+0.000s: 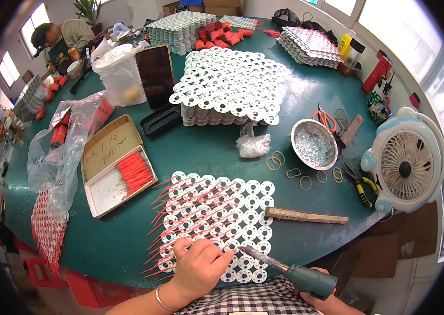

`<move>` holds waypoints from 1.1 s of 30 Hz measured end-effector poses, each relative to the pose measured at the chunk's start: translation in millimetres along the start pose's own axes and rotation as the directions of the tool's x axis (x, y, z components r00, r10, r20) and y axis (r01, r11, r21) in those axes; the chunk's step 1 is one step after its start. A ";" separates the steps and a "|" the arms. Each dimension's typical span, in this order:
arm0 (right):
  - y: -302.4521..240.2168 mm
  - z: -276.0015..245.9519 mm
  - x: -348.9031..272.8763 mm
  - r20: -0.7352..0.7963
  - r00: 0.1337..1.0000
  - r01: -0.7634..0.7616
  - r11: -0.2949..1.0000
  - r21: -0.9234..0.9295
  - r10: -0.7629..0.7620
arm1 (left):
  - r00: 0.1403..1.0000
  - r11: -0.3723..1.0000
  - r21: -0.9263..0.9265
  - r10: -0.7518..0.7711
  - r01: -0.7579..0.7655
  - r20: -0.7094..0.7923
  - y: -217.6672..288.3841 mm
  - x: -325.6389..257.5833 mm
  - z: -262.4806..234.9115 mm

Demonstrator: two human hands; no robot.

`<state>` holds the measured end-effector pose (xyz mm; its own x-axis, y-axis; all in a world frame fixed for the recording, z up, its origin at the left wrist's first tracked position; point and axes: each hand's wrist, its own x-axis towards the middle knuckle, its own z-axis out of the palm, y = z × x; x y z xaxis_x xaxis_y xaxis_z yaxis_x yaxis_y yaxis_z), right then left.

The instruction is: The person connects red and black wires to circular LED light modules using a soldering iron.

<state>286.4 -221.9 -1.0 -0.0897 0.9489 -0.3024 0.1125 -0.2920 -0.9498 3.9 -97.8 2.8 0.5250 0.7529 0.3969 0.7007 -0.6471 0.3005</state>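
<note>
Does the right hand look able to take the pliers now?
Probably not: the right hand is holding the soldering iron. Otherwise, the pliers lie uncovered on the table, beside the fan.

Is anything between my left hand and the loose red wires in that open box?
Yes, low things: the sheet of white rings, with more red wires jutting past its left edge, then the box's near wall. Nothing tall shows between your left hand and the loose red wires; the box's lid is behind them.
</note>
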 end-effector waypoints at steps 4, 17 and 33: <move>-12.9 4.9 6.3 0.021 1.000 0.003 0.999 -0.054 -0.001 | 1.000 1.000 -0.007 -0.004 0.004 0.002 -1.1 0.1 0.8; -0.6 13.8 -1.1 -0.211 0.960 0.205 0.975 0.084 -0.183 | 1.000 1.000 -0.027 -0.009 0.008 -0.021 -1.5 0.2 2.5; 5.4 9.5 -6.2 0.046 0.993 0.107 0.993 -0.054 -0.105 | 1.000 0.999 -0.020 -0.029 0.030 0.003 2.6 -21.1 -7.1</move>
<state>278.2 -230.5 -5.1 -0.1469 0.9677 -0.2048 0.1555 -0.1819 -0.9709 -8.7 -116.2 1.3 0.5058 0.7720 0.3849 0.7061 -0.6268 0.3293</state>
